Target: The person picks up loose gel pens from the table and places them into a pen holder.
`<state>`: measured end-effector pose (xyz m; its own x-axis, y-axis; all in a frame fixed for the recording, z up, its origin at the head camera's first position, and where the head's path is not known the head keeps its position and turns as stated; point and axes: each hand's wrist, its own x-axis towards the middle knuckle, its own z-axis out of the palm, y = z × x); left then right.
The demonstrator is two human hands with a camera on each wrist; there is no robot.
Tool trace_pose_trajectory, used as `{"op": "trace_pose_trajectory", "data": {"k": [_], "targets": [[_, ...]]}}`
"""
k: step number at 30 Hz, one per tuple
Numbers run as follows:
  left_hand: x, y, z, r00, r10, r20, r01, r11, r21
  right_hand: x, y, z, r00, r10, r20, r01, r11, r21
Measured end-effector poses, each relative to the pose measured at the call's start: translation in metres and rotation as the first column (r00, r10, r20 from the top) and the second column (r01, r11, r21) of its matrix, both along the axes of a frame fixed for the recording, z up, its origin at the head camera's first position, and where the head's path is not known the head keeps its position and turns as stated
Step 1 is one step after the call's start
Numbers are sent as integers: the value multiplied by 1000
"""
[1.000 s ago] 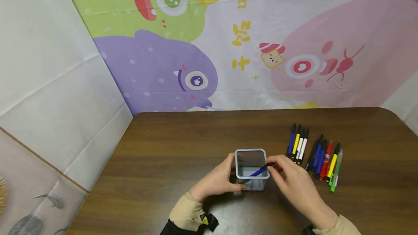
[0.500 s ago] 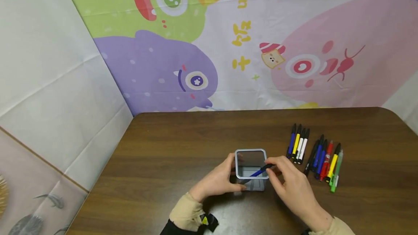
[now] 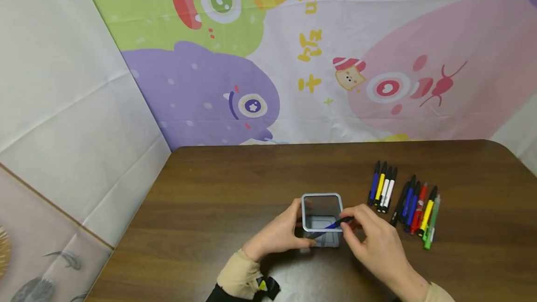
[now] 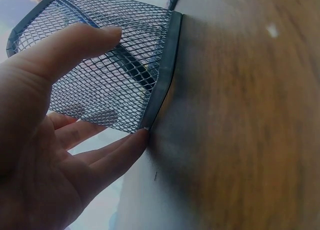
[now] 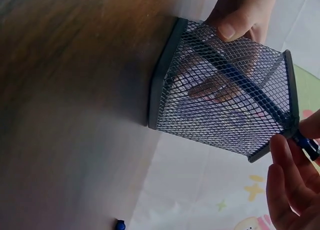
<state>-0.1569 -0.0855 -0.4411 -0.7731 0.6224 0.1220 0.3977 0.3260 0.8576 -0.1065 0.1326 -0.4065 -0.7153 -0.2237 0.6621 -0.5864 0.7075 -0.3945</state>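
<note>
A square mesh pen holder [image 3: 322, 195] with a dark frame stands upright on the table. My left hand [image 3: 274, 232] grips its left side, thumb toward me and fingers behind, as the left wrist view also shows. A blue pen [image 3: 333, 224] with black ends leans diagonally inside the holder, its upper end sticking out past the right rim corner. My right hand [image 3: 377, 241] pinches that upper end between thumb and fingers. Through the mesh in the right wrist view, the pen [image 5: 245, 82] slants down to the opposite bottom corner.
On the brown table [image 3: 218, 181], right of the holder, lie two groups of pens: one with blue, yellow and white pens [image 3: 389, 190], the other with black, blue, yellow, a red pen [image 3: 418, 209] and a green pen [image 3: 431, 223]. A cartoon-printed cloth [image 3: 310, 120] hangs behind.
My right hand has shifted slightly down and left at the holder's rim, still pinching the blue pen, whose upper end is a little lower. My left hand keeps its grip in place.
</note>
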Motion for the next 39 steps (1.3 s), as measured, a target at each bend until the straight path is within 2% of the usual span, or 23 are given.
{"op": "trace_pose_trajectory", "data": {"k": [7,21,30,39], "targets": [[-1,0,0,1000,-7,13,7,1000,3,2,-2,2,1000,-10,-23,10,1000,-12],[-2,0,1,1000,0,0,0,1000,-15,0,-3,-1,1000,-15,-12,16,1000,23],[-1,0,1,1000,0,16,0,1000,-10,0,-2,0,1000,-8,-9,8,1000,30],[-1,0,1,1000,-6,17,6,1000,-7,1,5,3,999,-28,34,26,999,44]]}}
